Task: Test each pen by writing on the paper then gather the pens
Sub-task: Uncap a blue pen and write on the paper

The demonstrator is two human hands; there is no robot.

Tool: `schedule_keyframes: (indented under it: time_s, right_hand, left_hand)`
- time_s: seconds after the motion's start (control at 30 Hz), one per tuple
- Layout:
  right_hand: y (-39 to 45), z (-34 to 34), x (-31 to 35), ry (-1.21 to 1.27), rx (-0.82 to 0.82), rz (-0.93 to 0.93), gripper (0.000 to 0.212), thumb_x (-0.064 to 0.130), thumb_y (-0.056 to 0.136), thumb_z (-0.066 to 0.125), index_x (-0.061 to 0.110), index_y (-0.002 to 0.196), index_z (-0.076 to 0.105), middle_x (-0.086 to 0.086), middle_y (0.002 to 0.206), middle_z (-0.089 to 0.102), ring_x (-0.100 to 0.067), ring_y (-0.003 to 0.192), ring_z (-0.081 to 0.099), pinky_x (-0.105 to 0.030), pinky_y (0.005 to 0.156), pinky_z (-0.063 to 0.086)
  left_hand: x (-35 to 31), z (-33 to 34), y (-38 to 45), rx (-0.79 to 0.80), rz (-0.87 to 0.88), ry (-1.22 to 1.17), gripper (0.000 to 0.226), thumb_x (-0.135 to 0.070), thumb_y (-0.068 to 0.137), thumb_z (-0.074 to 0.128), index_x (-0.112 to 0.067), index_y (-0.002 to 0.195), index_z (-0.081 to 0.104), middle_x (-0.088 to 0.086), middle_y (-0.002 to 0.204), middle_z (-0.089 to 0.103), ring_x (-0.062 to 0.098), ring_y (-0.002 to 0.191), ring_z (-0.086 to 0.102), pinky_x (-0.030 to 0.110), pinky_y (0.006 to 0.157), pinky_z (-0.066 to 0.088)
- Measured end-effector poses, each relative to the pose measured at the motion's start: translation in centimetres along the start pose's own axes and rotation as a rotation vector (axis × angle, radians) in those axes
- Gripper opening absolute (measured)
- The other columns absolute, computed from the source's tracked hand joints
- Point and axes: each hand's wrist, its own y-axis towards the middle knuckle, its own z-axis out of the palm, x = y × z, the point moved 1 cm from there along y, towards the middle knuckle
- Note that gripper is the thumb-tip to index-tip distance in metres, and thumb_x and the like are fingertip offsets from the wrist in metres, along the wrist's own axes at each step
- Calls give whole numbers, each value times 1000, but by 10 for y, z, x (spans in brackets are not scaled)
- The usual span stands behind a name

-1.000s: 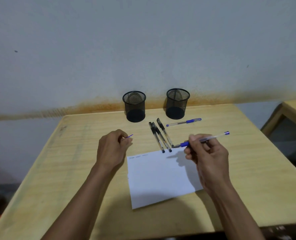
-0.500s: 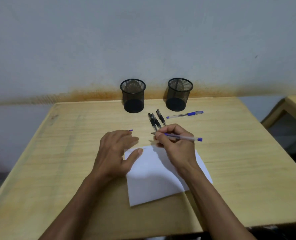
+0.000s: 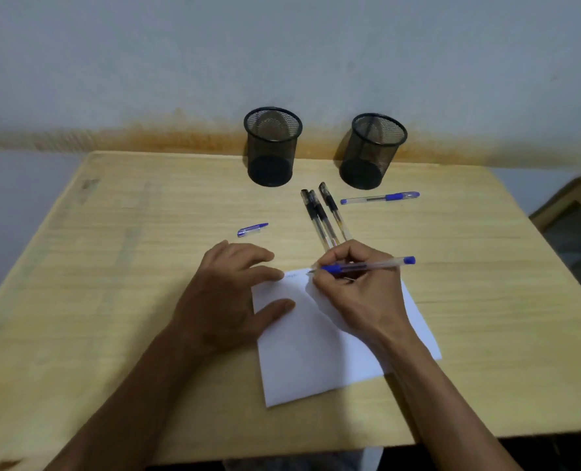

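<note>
White paper (image 3: pixel 316 351) is lying near the surface's (image 3: pixel 112 300) front edge; the left hand (image 3: pixel 228 297) is pressing it flat-fingered while the right hand (image 3: pixel 357 287) is gripping a blue pen (image 3: pixel 367 266), tip touching the sheet.

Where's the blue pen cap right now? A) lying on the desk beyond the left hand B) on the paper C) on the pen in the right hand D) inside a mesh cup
A: the blue cap lies on bare desk, beyond the left hand and apart from it.

likely a plain study room: wooden desk (image 3: pixel 112 266) (stained wall (image 3: pixel 146 62)).
</note>
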Motion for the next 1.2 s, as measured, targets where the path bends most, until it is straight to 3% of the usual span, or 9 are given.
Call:
schedule_keyframes:
  time_s: [0.17,0.27,0.37,0.57,0.87,1.2]
  right_hand:
    - [4,3,-1,18,-7,17,15,-4,71,79,7,71,68,-8,68,72,-18,58,63,-29,56,52]
    - [8,7,-4,-7,-2,54,20,1,69,78,10,61,62,-1,57,66,-14,53,55,-32,51,47]
    - [8,8,-8,-25,-3,57,25,0,69,77,9,58,57,8,50,59,-9,50,50,-31,49,43]
    - [9,9,-10,-35,-6,25,23,0,70,76,6,59,56,9,49,56,-7,50,47,-25,48,41]
    - [9,11,-11,-87,-2,-9,24,0,68,76,1,60,53,-9,56,58,-8,49,45,-30,46,38]
    - [12,10,-18,-29,-12,-11,22,0,67,75,3,61,55,-16,56,61,-40,55,59,-51,46,50]
  left_hand:
    - [1,0,1,-1,21,-6,43,-61,77,69,-26,102,74,0,117,69,22,110,62,45,99,44]
    - [2,0,-1,-10,21,-12,42,-60,77,70,-27,103,74,-2,119,68,20,112,62,46,102,42]
    - [2,0,-2,-1,9,-14,44,-61,77,67,-28,105,74,-2,120,68,19,114,61,47,103,41]
    - [-1,-2,-2,0,-7,-19,48,-61,78,66,-25,107,74,-1,119,68,20,114,60,47,103,42]
    - [0,-1,-3,4,-31,-32,50,-63,77,63,-25,107,75,-3,120,68,20,116,60,48,105,40]
    - [0,-1,-2,18,-46,-40,52,-65,78,62,-25,109,75,-3,121,68,19,116,59,47,105,40]
